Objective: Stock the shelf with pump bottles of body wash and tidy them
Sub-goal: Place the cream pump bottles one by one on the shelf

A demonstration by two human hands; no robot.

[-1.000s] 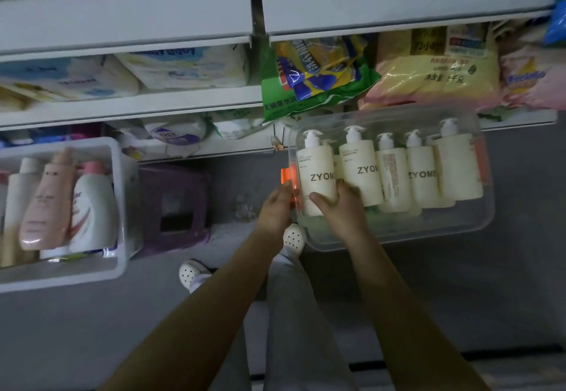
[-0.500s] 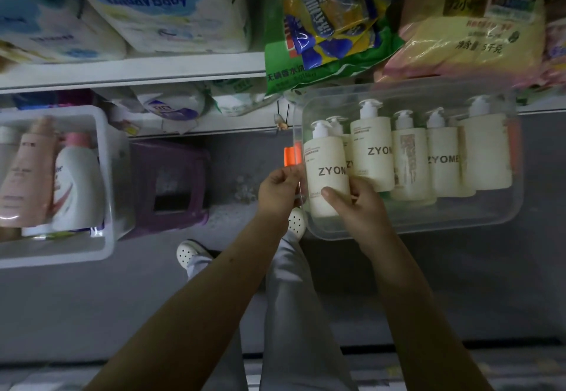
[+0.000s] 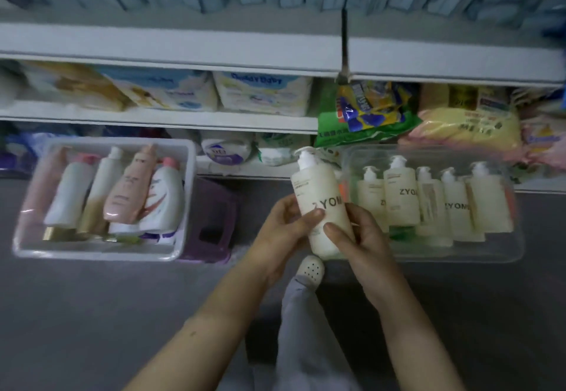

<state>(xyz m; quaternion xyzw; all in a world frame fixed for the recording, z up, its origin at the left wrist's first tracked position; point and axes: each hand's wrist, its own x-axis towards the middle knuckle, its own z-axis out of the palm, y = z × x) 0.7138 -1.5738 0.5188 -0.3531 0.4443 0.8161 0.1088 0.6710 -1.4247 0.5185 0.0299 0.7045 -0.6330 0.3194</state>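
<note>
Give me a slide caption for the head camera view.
Left hand and right hand hold a cream pump bottle beside a clear bin of matching bottles.

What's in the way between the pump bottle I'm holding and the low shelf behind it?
Nothing in the air between them; left hand and right hand both grip the pump bottle. But that stretch of the low shelf already holds soft white packs, and a green bag overhangs it on the right.

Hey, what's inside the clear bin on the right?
Five cream pump bottles stand in the clear bin. An orange thing and a green thing among them are mostly covered; I cannot identify them.
</note>
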